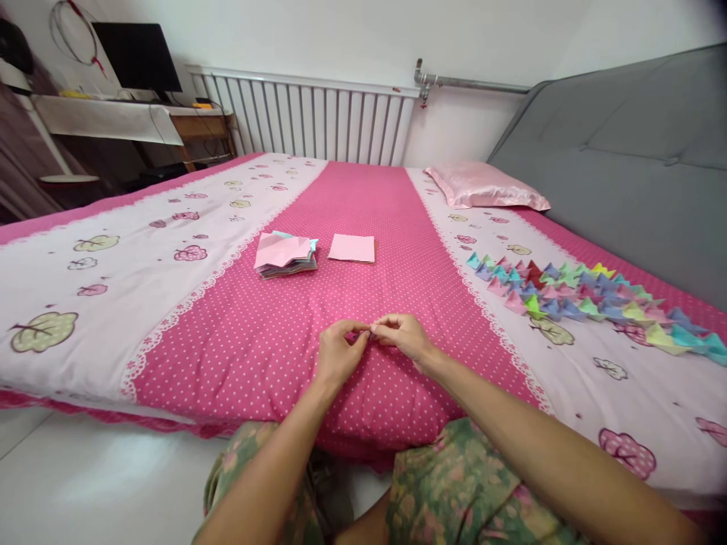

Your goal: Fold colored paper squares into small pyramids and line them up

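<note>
My left hand [338, 351] and my right hand [405, 338] meet just above the pink dotted bedspread, near the bed's front edge. Thumbs and fingers of both are closed in a pinch at the same spot. Only a tiny dark bit shows between the fingertips; what it is I cannot make out. Beyond the hands lies a neat stack of square paper [352, 248], pink on top. Left of it sits a looser, thicker pile of creased paper sheets [285, 253] in pink, light blue and other colours.
Rows of small folded paper pieces [560, 291] in many colours spread over the bed at right. A pink pillow [485, 186] rests by the grey padded headboard [630, 144]. At the far side stand a white radiator [318, 117] and a desk with a monitor [138, 59].
</note>
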A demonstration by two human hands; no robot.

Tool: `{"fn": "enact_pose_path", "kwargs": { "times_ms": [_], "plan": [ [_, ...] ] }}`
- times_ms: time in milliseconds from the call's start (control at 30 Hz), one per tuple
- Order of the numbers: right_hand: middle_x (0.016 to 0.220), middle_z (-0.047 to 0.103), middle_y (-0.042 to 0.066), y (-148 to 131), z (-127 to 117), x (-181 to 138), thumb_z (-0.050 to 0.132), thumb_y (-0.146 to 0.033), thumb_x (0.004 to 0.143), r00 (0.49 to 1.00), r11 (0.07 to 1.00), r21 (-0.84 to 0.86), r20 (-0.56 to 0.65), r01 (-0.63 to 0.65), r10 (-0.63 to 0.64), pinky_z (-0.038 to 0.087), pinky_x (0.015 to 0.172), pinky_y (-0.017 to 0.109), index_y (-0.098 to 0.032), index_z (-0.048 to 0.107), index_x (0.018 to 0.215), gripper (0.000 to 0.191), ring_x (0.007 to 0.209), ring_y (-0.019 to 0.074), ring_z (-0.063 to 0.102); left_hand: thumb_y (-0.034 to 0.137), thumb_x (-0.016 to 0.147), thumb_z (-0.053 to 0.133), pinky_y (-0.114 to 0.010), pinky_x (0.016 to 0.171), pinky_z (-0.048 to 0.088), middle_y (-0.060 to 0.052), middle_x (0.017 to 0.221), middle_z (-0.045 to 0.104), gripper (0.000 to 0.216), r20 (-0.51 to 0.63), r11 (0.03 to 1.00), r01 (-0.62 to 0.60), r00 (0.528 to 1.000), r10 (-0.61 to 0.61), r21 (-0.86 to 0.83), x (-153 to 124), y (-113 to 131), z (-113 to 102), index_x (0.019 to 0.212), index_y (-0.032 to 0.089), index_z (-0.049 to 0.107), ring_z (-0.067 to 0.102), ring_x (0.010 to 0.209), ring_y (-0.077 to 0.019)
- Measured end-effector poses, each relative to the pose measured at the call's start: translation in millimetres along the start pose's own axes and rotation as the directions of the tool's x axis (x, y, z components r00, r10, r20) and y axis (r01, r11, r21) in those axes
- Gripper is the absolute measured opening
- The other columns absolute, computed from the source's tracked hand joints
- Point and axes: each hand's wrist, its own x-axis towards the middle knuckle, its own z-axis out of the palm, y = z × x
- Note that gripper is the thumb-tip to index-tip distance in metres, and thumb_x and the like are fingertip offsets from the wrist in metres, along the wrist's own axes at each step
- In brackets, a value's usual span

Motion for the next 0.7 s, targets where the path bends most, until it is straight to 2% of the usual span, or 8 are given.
{"fn": "enact_pose_path", "kwargs": {
  "times_ms": [333, 467, 700],
  "plan": [
    [0.070, 0.066, 0.006, -1.4, 0.9, 0.3, 0.061, -0.030, 0.065, 0.999, 0.997, 0.068, 0.005, -0.042, 0.042, 0.049, 0.063, 0.026, -0.013, 0.064, 0.071, 0.018, 0.063, 0.0128, 0.061, 0.022, 0.071, 0.054, -0.026, 0.067, 0.049, -0.005, 0.078, 0.069, 0.017, -0.032, 0.998, 0.057, 0.998, -0.058, -0.009, 0.8, -2.1, 1.0, 0.081, 0.016, 0.067, 0.062, 0.067, -0.0137],
    [0.073, 0.066, 0.007, -4.9, 0.3, -2.2, 0.060, -0.037, 0.066, 0.999, 0.999, 0.042, 0.033, -0.033, 0.032, 0.048, 0.062, 0.025, -0.013, 0.065, 0.074, 0.025, 0.064, 0.0126, 0.061, 0.020, 0.071, 0.054, -0.026, 0.068, 0.050, -0.006, 0.079, 0.068, 0.016, -0.007, 0.999, 0.000, 1.000, 0.000, -0.034, 0.5, -1.5, 1.8, 0.079, 0.016, 0.067, 0.062, 0.069, -0.0137],
    [0.070, 0.065, 0.006, -7.5, 1.0, -3.4, 0.062, -0.032, 0.064, 0.998, 0.997, 0.046, 0.025, -0.067, 0.066, 0.047, 0.060, 0.025, -0.013, 0.064, 0.068, 0.019, 0.061, 0.0122, 0.060, 0.022, 0.071, 0.056, -0.028, 0.070, 0.050, -0.006, 0.079, 0.068, 0.014, 0.000, 0.999, -0.044, 0.999, 0.044, -0.030, -0.1, -4.5, 3.3, 0.079, 0.016, 0.067, 0.062, 0.071, -0.0143]
  ]
}}
